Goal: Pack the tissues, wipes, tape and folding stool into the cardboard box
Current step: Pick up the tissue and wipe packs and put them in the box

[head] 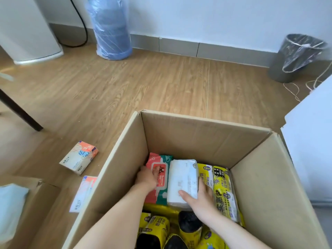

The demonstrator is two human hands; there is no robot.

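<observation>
A large open cardboard box [197, 133] stands on the wood floor in front of me. Both my hands are inside it. My left hand [146, 177] presses on a red wipes pack [159, 169] that stands beside a green wipes pack [165, 194] at the box's left wall. My right hand [199, 196] grips the near end of a white tissue pack [183, 178] lying next to them. Yellow packs [222, 187] fill the right side. Two orange-and-white tissue packs lie on the floor left of the box, one farther [79, 157] and one against the box wall [83, 193].
Yellow-and-black rolls [158, 229] crowd the near part of the box. A second cardboard box [36, 200] holding something pale blue sits at the lower left. A wrapped water bottle [110, 27], a lined grey bin [294, 58], a dark table leg [19, 112] and white furniture [312, 141] surround the floor.
</observation>
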